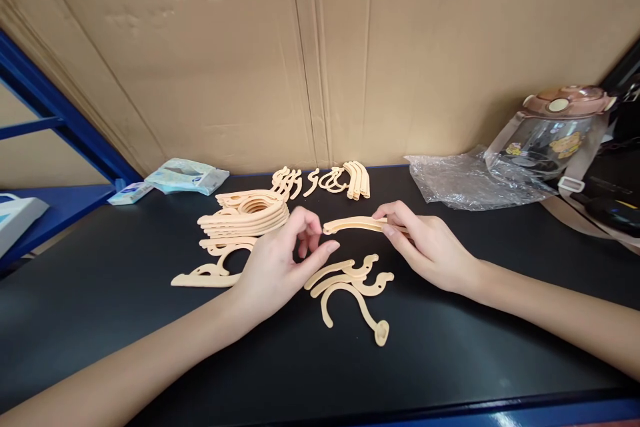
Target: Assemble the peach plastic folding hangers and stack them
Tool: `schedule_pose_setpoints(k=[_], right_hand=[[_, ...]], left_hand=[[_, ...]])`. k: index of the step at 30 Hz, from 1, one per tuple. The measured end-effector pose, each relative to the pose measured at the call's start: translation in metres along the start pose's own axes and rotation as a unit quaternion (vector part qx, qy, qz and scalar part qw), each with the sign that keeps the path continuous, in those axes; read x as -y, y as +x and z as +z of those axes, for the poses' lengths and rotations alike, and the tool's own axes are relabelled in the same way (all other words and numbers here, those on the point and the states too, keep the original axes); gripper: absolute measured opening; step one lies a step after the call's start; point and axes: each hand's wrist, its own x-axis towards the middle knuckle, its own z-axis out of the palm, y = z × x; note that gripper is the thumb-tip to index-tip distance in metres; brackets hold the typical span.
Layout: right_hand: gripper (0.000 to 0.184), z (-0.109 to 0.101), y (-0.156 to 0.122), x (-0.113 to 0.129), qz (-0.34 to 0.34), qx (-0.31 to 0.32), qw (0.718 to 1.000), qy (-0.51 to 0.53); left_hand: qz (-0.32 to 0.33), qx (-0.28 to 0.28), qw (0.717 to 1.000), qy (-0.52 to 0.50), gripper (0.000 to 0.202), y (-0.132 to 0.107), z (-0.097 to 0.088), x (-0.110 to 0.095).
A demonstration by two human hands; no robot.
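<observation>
My right hand (pixel 425 247) pinches a curved beige plastic hanger arm (pixel 353 223) between thumb and fingers, above the black table. By the piece's left end is my left hand (pixel 287 257), thumb and curled fingers apart, with nothing visible between them. Below the hands lie loose hanger hook parts (pixel 367 283), some S-shaped. A stack of folded beige hangers (pixel 245 217) stands left of my left hand. In front of it lies one folded hanger (pixel 205 278), partly covered by that hand.
More hanger parts (pixel 357 179) lie along the table's back edge against the cardboard wall (pixel 225 60). At the right are a clear plastic bag (pixel 450 180) and a strapped water bottle (pixel 550 137). A tissue pack (pixel 187 177) lies back left, near a blue metal frame (pixel 75 107).
</observation>
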Motion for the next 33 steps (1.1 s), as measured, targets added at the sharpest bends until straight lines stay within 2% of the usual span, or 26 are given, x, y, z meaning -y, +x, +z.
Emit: schedule_pose_setpoints(k=[2,6,9,11,12,14,17,20,23,26,29,31,33], right_hand=[[0.012,0.000,-0.003,0.003,-0.067,-0.013,0.998,0.005],[0.008,-0.001,-0.005,0.010,-0.205,-0.049,0.977,-0.019],[0.023,-0.004,-0.006,0.015,-0.259,-0.056,0.964,-0.006],[0.018,-0.006,-0.007,0.018,-0.283,-0.067,0.957,-0.007],[0.014,-0.007,-0.007,0.019,-0.291,-0.062,0.954,-0.022],[0.019,-0.008,-0.009,0.023,-0.307,-0.019,0.949,-0.069],[0.023,-0.007,-0.011,0.030,-0.331,0.073,0.936,-0.098],[0.024,-0.006,-0.011,0.036,-0.337,0.109,0.930,-0.104],[0.024,-0.008,-0.012,0.039,-0.348,0.111,0.922,-0.131],[0.024,-0.009,-0.014,0.043,-0.389,0.098,0.900,-0.173],[0.025,-0.007,-0.017,0.046,-0.416,0.091,0.882,-0.199],[0.024,-0.006,-0.018,0.047,-0.422,0.079,0.883,-0.191],[0.021,-0.006,-0.018,0.047,-0.426,0.043,0.887,-0.173]], left_hand=[[-0.035,-0.006,0.999,-0.034,0.021,0.000,-0.001,-0.001],[-0.067,0.025,0.988,-0.138,0.021,0.002,0.001,-0.004],[-0.079,-0.023,0.971,-0.224,0.021,0.003,0.001,-0.006],[-0.093,-0.077,0.955,-0.270,0.020,0.004,-0.002,-0.006],[-0.100,-0.102,0.946,-0.292,0.020,0.005,-0.003,-0.005],[-0.109,-0.138,0.927,-0.332,0.020,0.007,-0.007,-0.004],[-0.130,-0.147,0.906,-0.376,0.022,0.009,-0.010,-0.003],[-0.156,-0.133,0.891,-0.405,0.024,0.010,-0.010,-0.005],[-0.171,-0.122,0.888,-0.410,0.023,0.007,-0.008,-0.009],[-0.153,-0.086,0.912,-0.370,0.019,0.001,-0.006,-0.015],[-0.106,-0.002,0.949,-0.297,0.017,-0.006,-0.004,-0.020],[-0.090,0.048,0.961,-0.257,0.017,-0.009,-0.003,-0.021],[-0.073,0.074,0.970,-0.222,0.017,-0.011,-0.003,-0.021]])
